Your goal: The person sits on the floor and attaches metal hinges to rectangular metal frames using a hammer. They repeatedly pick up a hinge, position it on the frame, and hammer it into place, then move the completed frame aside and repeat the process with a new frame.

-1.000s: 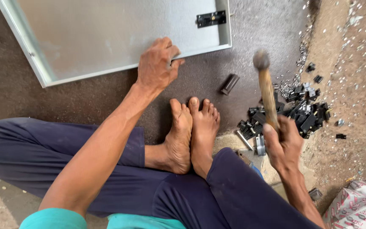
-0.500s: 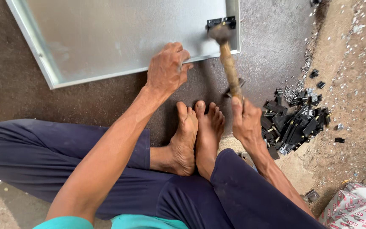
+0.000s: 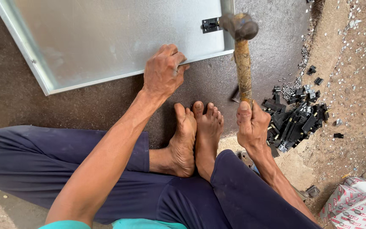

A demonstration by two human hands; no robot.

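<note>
My right hand grips the wooden handle of a hammer, its metal head raised just right of a small black hinge fixed at the corner of a shiny metal sheet panel. My left hand presses on the panel's near folded edge, fingers curled over it. I sit cross-legged in dark blue trousers, with both bare feet between my hands.
A pile of small black metal hinges lies on the ground to the right of the hammer hand. Silver rivets or scraps are scattered along the sandy edge. A red-and-white cardboard box sits at the bottom right.
The hammer swung from the right, above the hinge pile, over to the black hinge on the panel, and now its head is lifted slightly beside it. The left hand stayed on the panel edge.
</note>
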